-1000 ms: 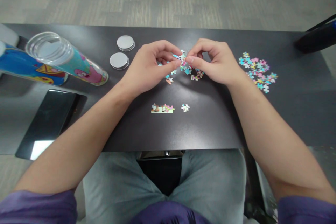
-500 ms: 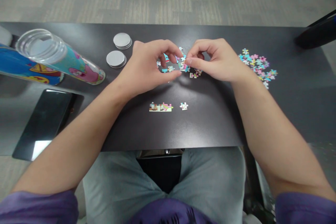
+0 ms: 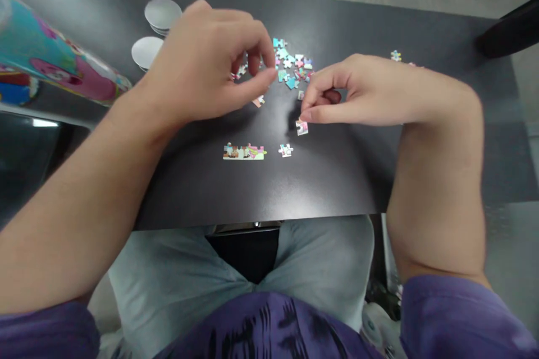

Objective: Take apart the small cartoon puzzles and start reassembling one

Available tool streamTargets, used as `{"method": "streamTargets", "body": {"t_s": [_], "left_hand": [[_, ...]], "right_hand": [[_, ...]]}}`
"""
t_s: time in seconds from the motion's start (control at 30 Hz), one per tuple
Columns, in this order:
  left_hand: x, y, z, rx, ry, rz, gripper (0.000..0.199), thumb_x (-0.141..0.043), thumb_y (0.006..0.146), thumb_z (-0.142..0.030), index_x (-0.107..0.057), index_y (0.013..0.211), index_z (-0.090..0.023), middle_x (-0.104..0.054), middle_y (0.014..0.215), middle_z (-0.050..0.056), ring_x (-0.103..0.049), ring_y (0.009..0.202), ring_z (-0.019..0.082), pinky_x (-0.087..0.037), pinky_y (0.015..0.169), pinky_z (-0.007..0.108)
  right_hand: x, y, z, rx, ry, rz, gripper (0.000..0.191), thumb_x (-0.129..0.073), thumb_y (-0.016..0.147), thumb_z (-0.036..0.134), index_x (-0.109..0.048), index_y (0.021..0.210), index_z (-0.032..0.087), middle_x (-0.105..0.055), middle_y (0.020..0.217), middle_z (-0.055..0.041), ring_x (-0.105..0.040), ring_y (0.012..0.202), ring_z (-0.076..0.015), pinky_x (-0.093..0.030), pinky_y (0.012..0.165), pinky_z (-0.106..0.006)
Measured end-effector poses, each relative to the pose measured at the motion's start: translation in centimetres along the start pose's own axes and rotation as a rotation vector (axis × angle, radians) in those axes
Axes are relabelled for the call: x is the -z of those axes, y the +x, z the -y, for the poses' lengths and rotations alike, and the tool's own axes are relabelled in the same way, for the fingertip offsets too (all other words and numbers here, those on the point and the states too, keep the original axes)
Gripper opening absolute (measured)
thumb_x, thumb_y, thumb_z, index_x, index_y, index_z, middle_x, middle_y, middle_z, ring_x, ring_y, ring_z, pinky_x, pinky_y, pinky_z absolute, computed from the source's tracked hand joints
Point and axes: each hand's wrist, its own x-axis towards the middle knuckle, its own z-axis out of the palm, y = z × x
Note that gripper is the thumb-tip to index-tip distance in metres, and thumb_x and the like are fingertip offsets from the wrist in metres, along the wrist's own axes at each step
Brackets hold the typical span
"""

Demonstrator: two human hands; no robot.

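Observation:
My right hand (image 3: 337, 92) pinches a small pink and white puzzle piece (image 3: 302, 128) between thumb and fingers, low over the table. My left hand (image 3: 227, 61) hovers loosely curled over other pieces; its thumb tip and forefinger come close, and I see nothing held between them. Toward the table's front lies a joined strip of puzzle pieces (image 3: 244, 152) with a straight lower edge. Just right of it, apart, is a single white puzzle piece (image 3: 286, 150). Beyond the hands several loose pieces (image 3: 288, 61) are scattered, some hidden by my left hand.
White discs (image 3: 163, 13) lie in two small stacks at the back left. A colourful clear tube (image 3: 71, 61) and a dark phone (image 3: 25, 162) are at the left. More pieces (image 3: 396, 56) show behind my right forearm. A black object (image 3: 511, 28) stands far right.
My right hand has drawn nearer to me with a puzzle piece in its pinch. My left hand has moved left and curled more. The camera view has shifted.

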Motion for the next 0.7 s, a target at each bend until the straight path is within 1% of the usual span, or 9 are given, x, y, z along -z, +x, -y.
{"method": "streamTargets", "body": {"t_s": [0.07,0.13,0.2,0.27,0.33,0.43,0.53,0.6,0.7], "left_hand": [[0.2,0.0,0.5,0.065,0.062,-0.003,0.038,-0.066,0.108,-0.051,-0.093,0.119,-0.027,-0.089,0.106,0.009,-0.087,0.112,0.038,-0.056,0.111,0.059],[0.4,0.0,0.8,0.097,0.102,0.039,0.046,-0.064,0.103,-0.054,-0.095,0.125,-0.028,-0.090,0.113,0.010,-0.088,0.123,0.041,-0.057,0.114,0.061],[0.6,-0.1,0.8,0.093,0.116,0.047,0.059,-0.062,0.098,-0.053,-0.096,0.131,-0.018,-0.088,0.114,0.011,-0.088,0.128,0.042,-0.058,0.119,0.060],[0.8,-0.2,0.4,0.106,0.116,0.051,0.067,-0.059,0.102,-0.052,-0.095,0.137,-0.009,-0.086,0.116,0.013,-0.087,0.133,0.040,-0.056,0.126,0.060],[0.9,-0.1,-0.2,0.135,0.114,0.061,0.070,-0.056,0.108,-0.055,-0.096,0.138,-0.006,-0.086,0.117,0.014,-0.086,0.135,0.039,-0.057,0.130,0.058],[1.0,0.0,-0.6,0.163,0.106,0.078,0.071,-0.056,0.111,-0.059,-0.098,0.137,-0.007,-0.090,0.117,0.016,-0.087,0.131,0.039,-0.060,0.133,0.061],[1.1,0.1,-0.5,0.171,0.118,0.116,0.069,-0.057,0.116,-0.061,-0.097,0.142,-0.011,-0.089,0.121,0.014,-0.086,0.135,0.042,-0.059,0.138,0.066],[1.1,0.1,-0.4,0.166,0.111,0.106,0.069,-0.059,0.113,-0.061,-0.097,0.142,-0.011,-0.087,0.118,0.012,-0.087,0.136,0.042,-0.057,0.139,0.066],[1.1,0.1,-0.5,0.182,0.121,0.092,0.065,-0.059,0.111,-0.057,-0.098,0.139,-0.014,-0.085,0.112,0.012,-0.087,0.128,0.037,-0.058,0.139,0.062]], "right_hand": [[-0.3,-0.4,0.9,-0.018,-0.031,0.058,0.012,-0.092,0.109,0.035,-0.096,0.101,0.027,-0.075,0.077,0.0015,-0.058,0.070,-0.0188,-0.043,0.069,-0.039],[-0.7,-0.5,1.7,-0.047,-0.069,0.086,0.014,-0.086,0.108,0.033,-0.096,0.100,0.029,-0.074,0.075,0.0009,-0.060,0.070,-0.0204,-0.045,0.070,-0.041],[-1.0,-0.4,2.2,-0.069,-0.113,0.093,0.015,-0.083,0.106,0.034,-0.095,0.098,0.030,-0.074,0.073,0.0010,-0.061,0.070,-0.0217,-0.047,0.071,-0.043],[-1.1,-0.3,2.3,-0.074,-0.132,0.113,0.015,-0.083,0.106,0.037,-0.095,0.099,0.032,-0.075,0.072,0.0026,-0.062,0.070,-0.0223,-0.049,0.073,-0.043],[-1.3,-0.3,2.2,-0.058,-0.126,0.115,0.013,-0.085,0.106,0.035,-0.095,0.099,0.033,-0.077,0.073,0.0043,-0.062,0.068,-0.0215,-0.050,0.078,-0.043],[-1.5,-0.3,2.1,-0.037,-0.124,0.085,0.014,-0.087,0.106,0.024,-0.094,0.097,0.031,-0.075,0.071,0.0058,-0.059,0.064,-0.0191,-0.050,0.086,-0.043],[-1.8,-0.3,2.2,-0.043,-0.143,0.087,0.016,-0.087,0.108,0.024,-0.094,0.096,0.031,-0.072,0.068,0.0068,-0.058,0.061,-0.0190,-0.050,0.089,-0.045],[-2.0,-0.2,2.3,-0.037,-0.170,0.091,0.016,-0.085,0.107,0.023,-0.093,0.095,0.030,-0.074,0.068,0.0070,-0.059,0.061,-0.0187,-0.050,0.096,-0.047],[-2.3,-0.1,2.5,-0.052,-0.220,0.088,0.018,-0.083,0.106,0.022,-0.090,0.092,0.031,-0.074,0.067,0.0068,-0.062,0.062,-0.0192,-0.050,0.108,-0.051]]}}
